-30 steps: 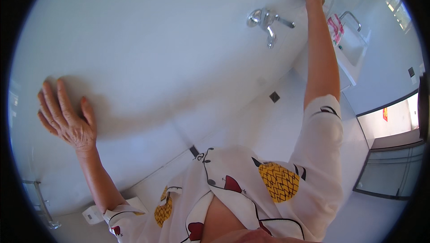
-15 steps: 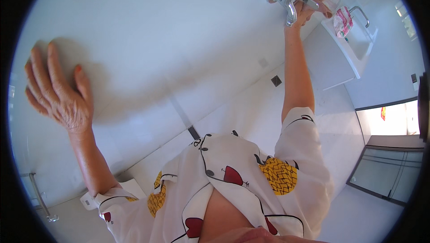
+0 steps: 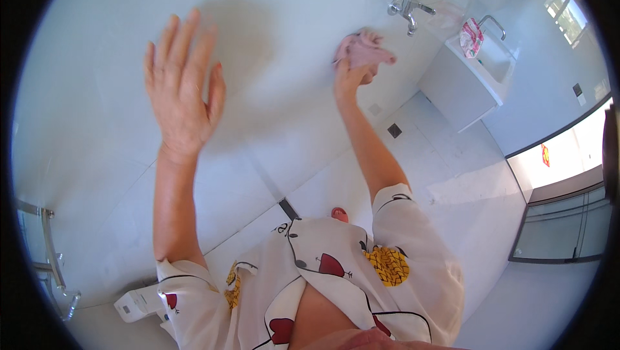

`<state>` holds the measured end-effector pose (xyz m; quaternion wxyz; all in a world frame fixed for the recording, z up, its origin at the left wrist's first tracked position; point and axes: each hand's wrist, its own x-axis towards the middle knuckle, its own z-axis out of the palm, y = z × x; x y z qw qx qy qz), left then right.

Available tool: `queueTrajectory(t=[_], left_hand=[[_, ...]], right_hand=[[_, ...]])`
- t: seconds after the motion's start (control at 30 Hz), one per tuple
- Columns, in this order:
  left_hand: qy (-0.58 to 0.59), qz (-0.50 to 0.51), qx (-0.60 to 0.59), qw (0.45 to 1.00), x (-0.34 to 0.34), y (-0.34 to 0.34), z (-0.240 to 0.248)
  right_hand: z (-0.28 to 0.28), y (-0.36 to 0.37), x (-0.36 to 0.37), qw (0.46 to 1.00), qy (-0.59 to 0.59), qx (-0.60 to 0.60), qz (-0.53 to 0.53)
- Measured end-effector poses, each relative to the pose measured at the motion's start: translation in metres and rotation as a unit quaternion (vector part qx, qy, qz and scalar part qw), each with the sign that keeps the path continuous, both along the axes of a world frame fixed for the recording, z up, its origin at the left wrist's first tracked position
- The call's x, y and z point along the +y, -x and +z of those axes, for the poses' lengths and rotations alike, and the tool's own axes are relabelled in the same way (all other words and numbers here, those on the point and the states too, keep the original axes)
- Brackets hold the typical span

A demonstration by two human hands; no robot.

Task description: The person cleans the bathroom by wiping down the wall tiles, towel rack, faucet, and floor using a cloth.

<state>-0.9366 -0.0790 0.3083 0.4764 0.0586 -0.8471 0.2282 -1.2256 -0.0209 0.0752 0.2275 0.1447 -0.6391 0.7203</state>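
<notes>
A crumpled pink cloth [image 3: 365,51] is bunched in my right hand [image 3: 355,75], held against the pale glossy wall [image 3: 284,1]. Its fingers are partly covered by the folds. Just to the right of the cloth, a chrome tap [image 3: 408,11] sticks out of the wall, apart from my hand. My left hand [image 3: 184,85] is raised at the left with fingers stretched out and thumb apart, slightly blurred. Nothing is in it. The wall lies behind it, and whether the palm touches it I cannot tell.
At the upper right a white washbasin [image 3: 500,66] has a curved tap [image 3: 493,25] and a pink-and-white packet [image 3: 471,38] on its rim. A dark drain [image 3: 394,130] sits in the floor. Metal rails [image 3: 50,247] stand at the lower left, beside a white box-like fixture [image 3: 139,303].
My right hand has come away from the wall tap, moving left and down with the pink cloth. My left hand has shifted right and up, fingers still spread.
</notes>
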Motion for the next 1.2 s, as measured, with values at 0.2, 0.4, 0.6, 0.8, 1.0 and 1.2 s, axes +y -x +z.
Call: queueTrajectory(t=[0.2,0.4,0.6,0.8,1.0,1.2], left_hand=[[-0.218,-0.031,-0.071,0.973,0.020,-0.098,-0.096],[-0.396,0.060,-0.031,0.916,0.049,-0.192,-0.160],[-0.489,0.149,0.060,0.857,0.049,-0.236,-0.186],[-0.385,0.111,0.032,0.916,0.038,-0.199,-0.172],[-0.307,-0.055,-0.071,0.947,0.021,-0.128,-0.141],[-0.089,0.036,-0.039,0.995,0.009,-0.066,-0.098]], right_hand=[[0.033,-0.179,-0.020,0.962,-0.159,0.198,0.101],[0.014,-0.356,-0.051,0.893,-0.188,0.329,0.242],[0.004,-0.386,-0.069,0.775,-0.253,0.507,0.278],[0.031,-0.347,-0.059,0.797,-0.190,0.530,0.220],[0.049,-0.252,-0.028,0.873,-0.246,0.378,0.186],[-0.005,-0.097,-0.009,0.964,-0.141,0.174,0.143]])
